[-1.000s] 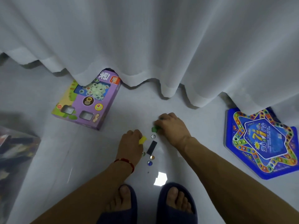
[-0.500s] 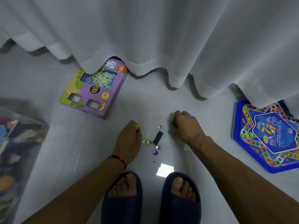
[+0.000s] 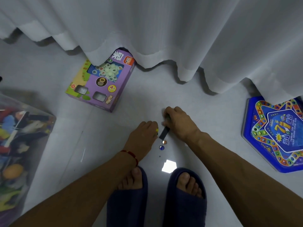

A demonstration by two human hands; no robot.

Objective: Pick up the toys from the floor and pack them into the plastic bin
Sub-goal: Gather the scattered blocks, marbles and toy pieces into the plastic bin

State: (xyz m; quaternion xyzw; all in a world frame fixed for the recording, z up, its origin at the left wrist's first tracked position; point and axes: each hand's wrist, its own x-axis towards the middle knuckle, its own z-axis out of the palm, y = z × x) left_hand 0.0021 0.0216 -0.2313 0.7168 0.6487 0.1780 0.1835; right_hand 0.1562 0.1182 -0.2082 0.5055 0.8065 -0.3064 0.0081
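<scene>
Down on the floor (image 3: pixel 139 95), both hands curl over small pieces, the left hand (image 3: pixel 142 138) pinching a yellow bit, the right hand (image 3: pixel 178 123) touching the black bar's (image 3: pixel 164 134) far end, bin (image 3: pixel 24 136) well left.

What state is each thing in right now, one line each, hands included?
left hand: curled, yellow piece showing at its fingers
right hand: curled on a green piece, touching the black block
two marbles: loose on the floor
plastic bin: holding toys
purple game box: flat, partly under the curtain
blue star board: flat on the floor
</scene>
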